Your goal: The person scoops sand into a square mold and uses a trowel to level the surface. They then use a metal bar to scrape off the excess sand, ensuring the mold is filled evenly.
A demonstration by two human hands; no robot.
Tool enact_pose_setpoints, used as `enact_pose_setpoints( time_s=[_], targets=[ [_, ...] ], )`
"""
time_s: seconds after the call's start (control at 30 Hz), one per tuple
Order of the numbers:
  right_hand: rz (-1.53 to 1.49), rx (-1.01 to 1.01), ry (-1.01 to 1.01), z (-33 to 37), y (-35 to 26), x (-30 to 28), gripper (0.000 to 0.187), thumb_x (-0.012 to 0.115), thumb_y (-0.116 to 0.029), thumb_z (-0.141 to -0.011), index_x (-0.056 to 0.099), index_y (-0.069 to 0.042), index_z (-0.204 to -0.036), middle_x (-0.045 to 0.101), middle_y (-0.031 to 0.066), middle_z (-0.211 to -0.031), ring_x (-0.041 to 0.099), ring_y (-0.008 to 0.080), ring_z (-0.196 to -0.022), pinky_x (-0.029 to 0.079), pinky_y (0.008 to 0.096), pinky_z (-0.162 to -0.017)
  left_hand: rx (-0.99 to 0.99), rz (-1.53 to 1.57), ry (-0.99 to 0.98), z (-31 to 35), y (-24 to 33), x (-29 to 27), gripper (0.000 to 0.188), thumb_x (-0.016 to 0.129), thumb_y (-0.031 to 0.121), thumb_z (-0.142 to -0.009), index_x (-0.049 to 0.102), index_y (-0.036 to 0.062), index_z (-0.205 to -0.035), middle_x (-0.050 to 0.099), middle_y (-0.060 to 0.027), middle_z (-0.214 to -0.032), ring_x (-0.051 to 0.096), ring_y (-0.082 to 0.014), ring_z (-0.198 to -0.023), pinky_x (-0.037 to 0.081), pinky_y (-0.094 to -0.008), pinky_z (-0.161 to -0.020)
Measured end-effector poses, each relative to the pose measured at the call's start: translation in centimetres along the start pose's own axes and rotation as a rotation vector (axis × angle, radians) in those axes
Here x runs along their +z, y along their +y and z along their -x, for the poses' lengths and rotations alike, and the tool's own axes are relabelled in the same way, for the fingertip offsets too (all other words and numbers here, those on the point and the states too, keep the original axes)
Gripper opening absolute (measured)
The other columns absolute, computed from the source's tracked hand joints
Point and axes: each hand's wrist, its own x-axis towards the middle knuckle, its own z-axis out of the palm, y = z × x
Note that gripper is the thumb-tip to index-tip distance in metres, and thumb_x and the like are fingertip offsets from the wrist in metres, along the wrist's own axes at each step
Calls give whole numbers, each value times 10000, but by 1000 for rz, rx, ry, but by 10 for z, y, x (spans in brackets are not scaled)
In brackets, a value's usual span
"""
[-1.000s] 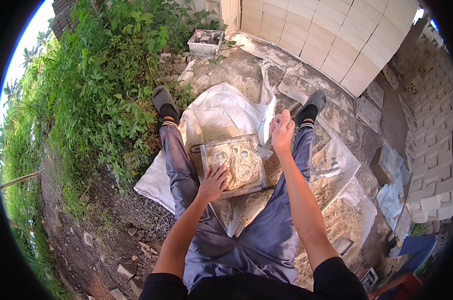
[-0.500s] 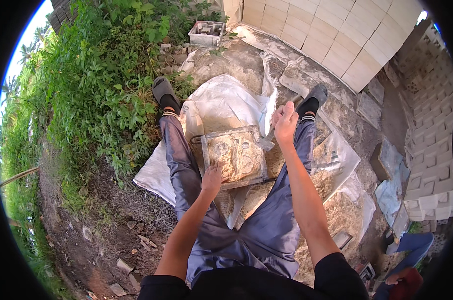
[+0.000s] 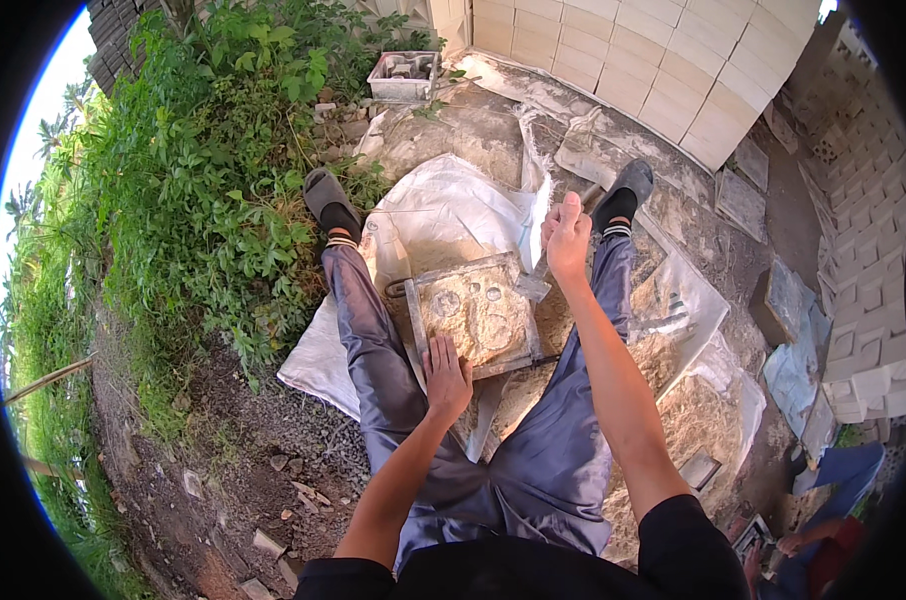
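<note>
Between my legs lies a square metal mould frame (image 3: 420, 335) filled with pale, sandy material (image 3: 465, 322). Several round shapes are pressed into or show in its surface. My left hand (image 3: 447, 380) is open, its fingers stretched out and resting at the frame's near left corner. My right hand (image 3: 567, 238) is closed in a fist, thumb up, above the frame's far right side. It appears to grip the handle of a hammer, whose blocky grey head (image 3: 533, 288) is by the frame's right edge; much of the handle is hidden behind the hand.
White woven sacking (image 3: 443, 195) with sand spread over it lies under the frame. More sand (image 3: 688, 425) is on the right. A white crate (image 3: 403, 78) stands far off beside green plants (image 3: 203, 190). Stacked pale tiles (image 3: 643, 60) form a wall. Another person (image 3: 833, 510) sits lower right.
My left hand has drawn back slightly toward me and to the right, its fingers now flatter and straighter. My right hand stays almost where it was. The view has shifted slightly.
</note>
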Motion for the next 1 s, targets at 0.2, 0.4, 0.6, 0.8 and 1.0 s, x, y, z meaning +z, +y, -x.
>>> enact_pose_setpoints(
  time_s=[0.2,0.4,0.6,0.8,1.0],
  targets=[
    [44,-42,-27,1,3,-1,627,320,-550,-930,269,-102,-495,259,-34,-447,284,76,-366,203,250,-345,143,30,-8,-9,33,21,583,341,291,-939,225,-105,-1349,185,-226,-1449,140,-314,-1368,107,-444,-1109],
    [75,-53,-13,3,10,-5,617,336,-540,-931,276,-95,-509,263,-35,-463,279,69,-384,201,246,-355,201,83,-43,-6,35,21,588,343,297,-938,222,-103,-1352,179,-225,-1451,135,-322,-1368,100,-447,-1110],
    [74,-51,-22,4,5,-1,625,333,-543,-931,290,-88,-505,282,-31,-459,289,70,-381,211,248,-355,196,-22,28,-46,38,18,597,350,314,-932,221,-75,-1367,163,-209,-1461,120,-312,-1372,88,-440,-1114],
    [140,-68,-18,2,11,-6,620,321,-533,-937,288,-84,-510,284,-30,-462,290,70,-384,213,248,-357,298,-18,-37,-46,67,23,564,337,290,-937,223,-28,-1389,170,-148,-1476,120,-259,-1378,73,-425,-1118],
    [88,-27,-6,0,6,-7,617,335,-541,-931,278,-90,-514,285,-30,-467,288,70,-389,212,248,-365,430,175,-26,-67,58,22,527,396,246,-909,296,-27,-1348,278,-144,-1431,157,-258,-1368,117,-444,-1111]
  ],
)
